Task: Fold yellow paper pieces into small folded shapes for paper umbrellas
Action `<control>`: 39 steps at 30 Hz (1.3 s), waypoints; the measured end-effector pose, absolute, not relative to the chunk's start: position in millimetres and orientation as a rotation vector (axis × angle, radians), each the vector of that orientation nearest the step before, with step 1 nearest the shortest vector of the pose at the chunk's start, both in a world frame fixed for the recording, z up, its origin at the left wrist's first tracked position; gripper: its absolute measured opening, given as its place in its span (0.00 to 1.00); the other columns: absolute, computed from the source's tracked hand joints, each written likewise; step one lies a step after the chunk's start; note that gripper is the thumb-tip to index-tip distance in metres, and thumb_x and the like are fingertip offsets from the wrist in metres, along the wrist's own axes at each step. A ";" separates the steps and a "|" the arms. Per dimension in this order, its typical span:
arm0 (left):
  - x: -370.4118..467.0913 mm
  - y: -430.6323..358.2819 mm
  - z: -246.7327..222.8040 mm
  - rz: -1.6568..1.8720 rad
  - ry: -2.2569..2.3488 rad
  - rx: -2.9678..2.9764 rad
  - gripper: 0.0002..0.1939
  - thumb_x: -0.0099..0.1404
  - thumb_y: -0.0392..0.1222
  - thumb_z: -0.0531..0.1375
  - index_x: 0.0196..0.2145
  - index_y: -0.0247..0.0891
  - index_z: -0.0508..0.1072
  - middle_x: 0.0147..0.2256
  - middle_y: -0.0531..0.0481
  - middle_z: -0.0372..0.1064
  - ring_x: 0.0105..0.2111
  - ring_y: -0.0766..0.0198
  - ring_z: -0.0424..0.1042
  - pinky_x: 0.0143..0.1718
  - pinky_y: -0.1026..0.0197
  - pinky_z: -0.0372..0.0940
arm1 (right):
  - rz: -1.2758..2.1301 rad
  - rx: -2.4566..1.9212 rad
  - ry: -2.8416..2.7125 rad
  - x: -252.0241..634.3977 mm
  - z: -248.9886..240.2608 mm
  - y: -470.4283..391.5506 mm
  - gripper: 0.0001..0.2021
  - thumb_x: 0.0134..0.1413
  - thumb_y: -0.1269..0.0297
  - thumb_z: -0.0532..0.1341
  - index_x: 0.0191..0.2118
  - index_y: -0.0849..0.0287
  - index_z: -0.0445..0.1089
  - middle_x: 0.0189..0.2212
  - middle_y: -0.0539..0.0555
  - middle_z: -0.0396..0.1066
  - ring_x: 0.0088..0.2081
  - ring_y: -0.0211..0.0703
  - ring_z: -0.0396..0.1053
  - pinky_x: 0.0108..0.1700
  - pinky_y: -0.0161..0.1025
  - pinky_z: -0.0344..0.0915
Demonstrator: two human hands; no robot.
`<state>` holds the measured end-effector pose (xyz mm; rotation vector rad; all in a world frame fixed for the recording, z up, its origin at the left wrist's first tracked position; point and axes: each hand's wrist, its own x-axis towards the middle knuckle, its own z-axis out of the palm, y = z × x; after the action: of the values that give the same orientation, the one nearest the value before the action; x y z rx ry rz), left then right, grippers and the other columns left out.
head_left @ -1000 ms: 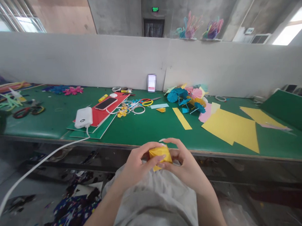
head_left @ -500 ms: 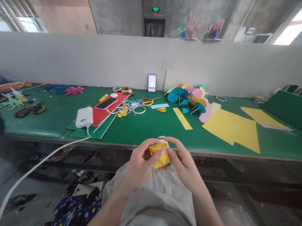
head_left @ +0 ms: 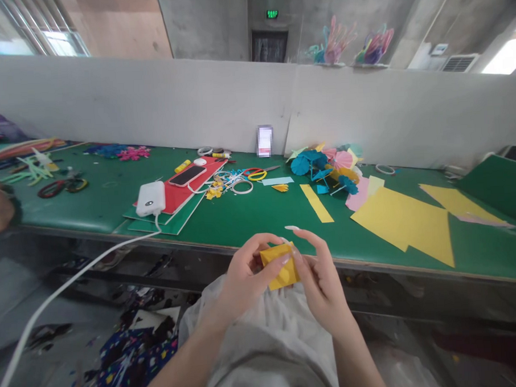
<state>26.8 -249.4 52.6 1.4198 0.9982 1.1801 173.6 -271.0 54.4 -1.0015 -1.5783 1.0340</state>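
2 hands, left hand [head_left: 247, 274] and right hand [head_left: 320, 270], pinch yellow paper [head_left: 283, 271] (folded small) before the green table's [head_left: 225, 223] edge; yellow strip [head_left: 317, 203] lies beyond.

From here I see smooth, matt yellow paper sheets [head_left: 407, 221] on the right of the slightly glossy green table [head_left: 225, 218], a glossy white plastic power bank [head_left: 150, 199] on its left, and rough grey concrete [head_left: 210, 24] beyond it.

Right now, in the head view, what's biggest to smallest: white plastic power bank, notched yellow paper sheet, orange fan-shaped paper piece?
1. Notched yellow paper sheet
2. White plastic power bank
3. Orange fan-shaped paper piece
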 end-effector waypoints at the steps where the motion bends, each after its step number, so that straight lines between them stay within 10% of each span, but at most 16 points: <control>1: 26.5 -249.4 52.7 1.170 0.995 1.418 0.10 0.60 0.43 0.61 0.40 0.40 0.70 0.32 0.51 0.67 0.30 0.66 0.69 0.29 0.66 0.66 | 1.043 -0.994 -1.568 173.6 54.1 -270.9 0.15 0.65 0.61 0.48 0.56 0.50 0.51 0.25 0.49 0.64 0.24 0.40 0.63 0.27 0.37 0.62; 39: 28.3 -253.9 49.7 1.236 0.982 1.503 0.08 0.61 0.43 0.62 0.39 0.44 0.72 0.35 0.53 0.72 0.33 0.66 0.69 0.31 0.68 0.63 | 0.992 -0.996 -1.500 176.7 47.6 -271.8 0.20 0.65 0.53 0.45 0.60 0.46 0.52 0.25 0.50 0.62 0.24 0.43 0.62 0.24 0.38 0.65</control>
<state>28.3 -253.9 49.7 1.5032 0.9825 1.2356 176.7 -271.8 47.6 -0.9958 -1.5004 0.9922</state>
